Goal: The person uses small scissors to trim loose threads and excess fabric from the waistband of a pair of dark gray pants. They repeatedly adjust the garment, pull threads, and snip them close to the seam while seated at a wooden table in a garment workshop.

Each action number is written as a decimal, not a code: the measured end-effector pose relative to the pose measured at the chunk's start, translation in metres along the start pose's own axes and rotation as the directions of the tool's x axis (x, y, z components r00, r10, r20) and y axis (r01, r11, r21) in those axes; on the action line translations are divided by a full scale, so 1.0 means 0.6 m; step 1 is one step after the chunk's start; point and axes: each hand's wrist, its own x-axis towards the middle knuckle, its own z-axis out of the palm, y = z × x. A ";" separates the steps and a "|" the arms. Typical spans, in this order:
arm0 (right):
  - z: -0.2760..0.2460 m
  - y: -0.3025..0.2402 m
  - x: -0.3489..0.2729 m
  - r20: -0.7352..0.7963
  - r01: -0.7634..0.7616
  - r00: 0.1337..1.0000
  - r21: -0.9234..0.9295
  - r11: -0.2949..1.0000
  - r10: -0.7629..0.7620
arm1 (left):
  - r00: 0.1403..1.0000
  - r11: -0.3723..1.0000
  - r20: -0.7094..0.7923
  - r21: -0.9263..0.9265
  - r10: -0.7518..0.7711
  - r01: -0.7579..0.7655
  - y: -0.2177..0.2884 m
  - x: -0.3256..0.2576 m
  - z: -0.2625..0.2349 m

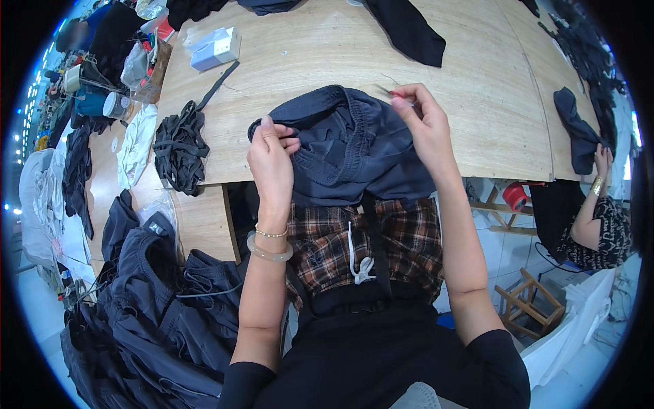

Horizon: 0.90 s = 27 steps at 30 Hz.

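A dark navy garment (392, 136) with a gathered elastic waistband lies at the table's front edge, its waist opening facing up. My left hand (271, 153) pinches the waistband's left side between thumb and fingers. Above the garment's right side, my right hand (428, 123) is closed on small red-handled thread snips (395, 93), their thin tips pointing left. A fine thread shows near those tips. Part of the snips is hidden by my fingers. The garment's lower part hangs over the edge toward my lap.
Left of the garment lies a bundle of black elastic strips (180, 150). A tissue box (215, 49) stands behind it. Dark garments (157, 307) are heaped at my lower left. A black cloth piece (407, 34) lies at the back. On the right, another person's hand (602, 162) touches dark fabric; a wooden stool (531, 303) stands below.
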 end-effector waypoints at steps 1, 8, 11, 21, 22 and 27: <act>-0.007 0.010 0.001 -0.040 -0.037 0.998 0.038 0.999 0.039 | 0.995 0.999 0.093 -0.026 -0.026 0.028 0.002 -0.004 0.005; 0.000 0.054 -0.033 0.207 -0.088 0.972 -0.115 0.989 0.111 | 0.818 0.993 0.570 0.119 -0.075 0.009 0.002 -0.044 0.060; 0.005 0.037 -0.044 0.244 -0.070 0.966 -0.082 0.994 0.088 | 0.832 0.970 0.546 -0.129 -0.103 0.205 0.002 -0.041 0.061; 0.015 -0.006 -0.065 0.195 0.114 0.975 -0.018 0.993 -0.109 | 0.785 0.864 0.610 -0.330 -0.112 0.380 0.036 -0.037 0.044; 0.019 0.002 -0.062 0.178 0.169 0.972 -0.064 0.984 -0.155 | 0.788 0.882 0.606 -0.309 -0.107 0.356 0.034 -0.037 0.043; 0.002 0.001 -0.050 0.021 0.248 0.969 -0.143 0.958 -0.248 | 0.808 0.869 0.571 -0.318 -0.143 0.379 0.028 -0.037 0.040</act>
